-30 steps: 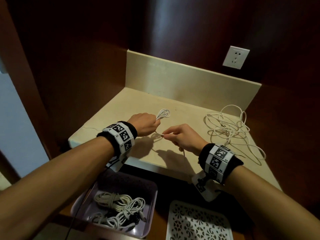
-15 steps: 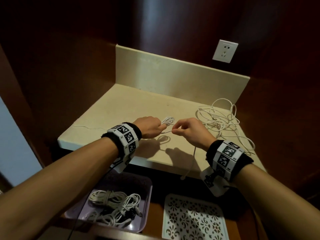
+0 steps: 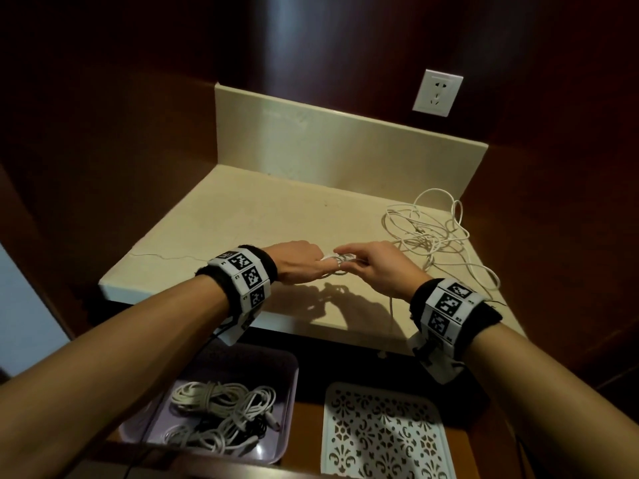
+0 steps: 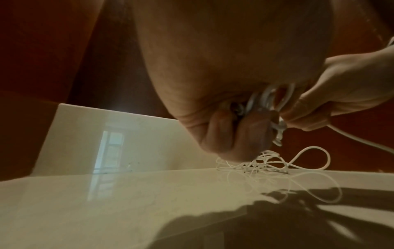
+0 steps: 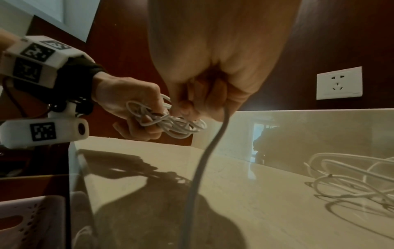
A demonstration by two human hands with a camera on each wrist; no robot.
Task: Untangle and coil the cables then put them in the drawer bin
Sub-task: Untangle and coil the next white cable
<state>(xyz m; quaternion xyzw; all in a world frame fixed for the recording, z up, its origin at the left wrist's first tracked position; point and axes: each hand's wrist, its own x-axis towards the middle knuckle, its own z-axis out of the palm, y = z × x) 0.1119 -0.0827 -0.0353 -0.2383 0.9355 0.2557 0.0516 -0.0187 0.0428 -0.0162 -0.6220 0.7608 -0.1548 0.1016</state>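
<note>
My left hand [image 3: 304,261] grips a small coil of thin white cable [image 5: 168,120] above the beige counter [image 3: 242,216]. My right hand [image 3: 377,264] meets it from the right and pinches the same cable at the coil [image 3: 340,261]. The cable's loose tail [image 5: 204,160] hangs down from my right hand past the counter's front edge. A tangled pile of white cable [image 3: 435,233] lies on the counter at the right. Below, a lilac bin [image 3: 287,392] in the drawer holds several coiled cables [image 3: 221,416].
A white openwork tray [image 3: 383,433] sits in the drawer to the right of the lilac bin. A wall socket [image 3: 437,92] is mounted above the counter's beige backsplash [image 3: 328,143]. Dark wooden walls close in both sides.
My hands have come together, and the right hand now touches the coil in my left. The head view has swung so the counter sits further right.
</note>
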